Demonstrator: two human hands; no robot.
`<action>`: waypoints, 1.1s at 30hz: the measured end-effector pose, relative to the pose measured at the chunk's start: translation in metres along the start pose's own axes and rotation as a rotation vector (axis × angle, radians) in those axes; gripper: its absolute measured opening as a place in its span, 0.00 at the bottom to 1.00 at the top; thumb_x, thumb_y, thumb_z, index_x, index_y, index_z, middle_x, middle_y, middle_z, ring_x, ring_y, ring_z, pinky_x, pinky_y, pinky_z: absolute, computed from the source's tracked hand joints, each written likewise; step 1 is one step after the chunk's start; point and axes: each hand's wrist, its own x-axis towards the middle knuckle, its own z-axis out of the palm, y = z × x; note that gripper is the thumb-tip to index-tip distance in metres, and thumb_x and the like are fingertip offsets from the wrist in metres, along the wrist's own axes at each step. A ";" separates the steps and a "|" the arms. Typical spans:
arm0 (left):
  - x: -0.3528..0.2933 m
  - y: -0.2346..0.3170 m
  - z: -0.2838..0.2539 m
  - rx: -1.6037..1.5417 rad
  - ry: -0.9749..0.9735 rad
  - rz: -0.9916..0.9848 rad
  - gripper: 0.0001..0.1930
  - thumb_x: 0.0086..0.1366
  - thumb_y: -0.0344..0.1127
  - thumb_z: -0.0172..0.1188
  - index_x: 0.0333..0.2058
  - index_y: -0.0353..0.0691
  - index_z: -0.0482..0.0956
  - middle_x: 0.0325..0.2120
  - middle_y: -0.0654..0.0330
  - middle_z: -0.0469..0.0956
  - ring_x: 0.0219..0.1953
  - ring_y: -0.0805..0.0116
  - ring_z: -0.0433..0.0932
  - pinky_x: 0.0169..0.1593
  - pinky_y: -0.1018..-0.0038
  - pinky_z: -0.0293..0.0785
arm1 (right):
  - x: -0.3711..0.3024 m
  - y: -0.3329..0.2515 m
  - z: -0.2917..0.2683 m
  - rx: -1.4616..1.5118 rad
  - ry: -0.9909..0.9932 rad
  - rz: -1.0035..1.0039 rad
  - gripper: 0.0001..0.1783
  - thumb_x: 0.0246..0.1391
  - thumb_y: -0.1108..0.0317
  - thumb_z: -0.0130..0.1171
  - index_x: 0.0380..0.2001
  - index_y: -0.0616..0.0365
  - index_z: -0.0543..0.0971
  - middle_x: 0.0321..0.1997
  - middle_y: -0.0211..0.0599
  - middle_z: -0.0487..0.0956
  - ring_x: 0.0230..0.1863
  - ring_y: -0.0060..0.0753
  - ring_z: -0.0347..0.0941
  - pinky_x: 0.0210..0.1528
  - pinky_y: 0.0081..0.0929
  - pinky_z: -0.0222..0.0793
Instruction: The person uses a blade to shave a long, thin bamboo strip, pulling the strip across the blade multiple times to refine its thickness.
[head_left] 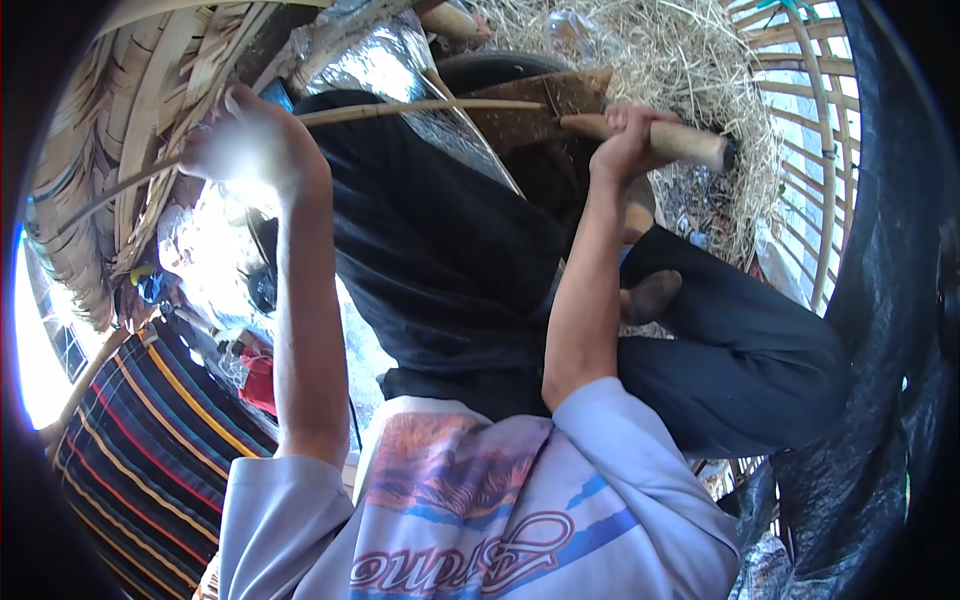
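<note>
Two bare hands work one long thin bamboo strip (400, 108), which runs nearly level across the upper half of the view, from about 9 o'clock at the woven wall to 1 o'clock at the knife. One knife (600, 112) is in view: a wide dark blade (545, 100) with a pale, round wooden handle (690, 142).

Left hand (250, 145), at 10 o'clock: the arm is raised and almost straight, with the forearm rising from the light sleeve at the lower edge. The grip is closed on the strip, but strong sunlight washes out the fingers, so their exact placing cannot be told.

Right hand (625, 140), at 1 o'clock: the elbow is bent and the forearm rises steeply. The grip is wrapped tight around the knife handle, close to the blade. The blade points toward 9 o'clock and meets the strip at its right end.

Below both hands lie the person's crossed legs in dark trousers (450, 260), with one bare foot (650, 295) near the centre. One heap of pale shavings (690, 50) fills 12 to 2 o'clock, just behind the knife. One woven bamboo basket wall (130, 150) curves along 9 to 11 o'clock. One bamboo lattice frame (810, 130) stands at 2 o'clock. One striped cloth (150, 450) lies at 8 o'clock. One black plastic sheet (880, 300) hangs at 3 to 4 o'clock.
</note>
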 end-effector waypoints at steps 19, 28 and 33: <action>0.005 0.054 -0.030 -0.690 -0.110 -0.500 0.15 0.64 0.40 0.50 0.35 0.39 0.53 0.16 0.60 0.65 0.15 0.77 0.63 0.17 0.79 0.61 | 0.022 -0.059 0.015 0.183 -0.200 0.036 0.05 0.47 0.77 0.55 0.20 0.61 0.71 0.16 0.35 0.71 0.19 0.26 0.68 0.25 0.25 0.67; 0.027 0.106 -0.016 -1.013 -0.002 -0.508 0.17 0.72 0.49 0.31 0.28 0.45 0.52 0.13 0.67 0.55 0.14 0.78 0.52 0.19 0.79 0.52 | 0.061 -0.120 0.026 0.063 0.031 -0.147 0.07 0.47 0.78 0.55 0.20 0.59 0.69 0.15 0.33 0.69 0.16 0.23 0.64 0.21 0.23 0.63; 0.017 0.133 0.023 -1.197 -0.172 -0.619 0.14 0.72 0.48 0.33 0.30 0.46 0.54 0.13 0.70 0.53 0.14 0.80 0.47 0.17 0.76 0.47 | 0.096 -0.136 0.023 0.013 0.057 -0.230 0.09 0.49 0.77 0.55 0.19 0.60 0.67 0.15 0.33 0.68 0.16 0.23 0.64 0.22 0.23 0.62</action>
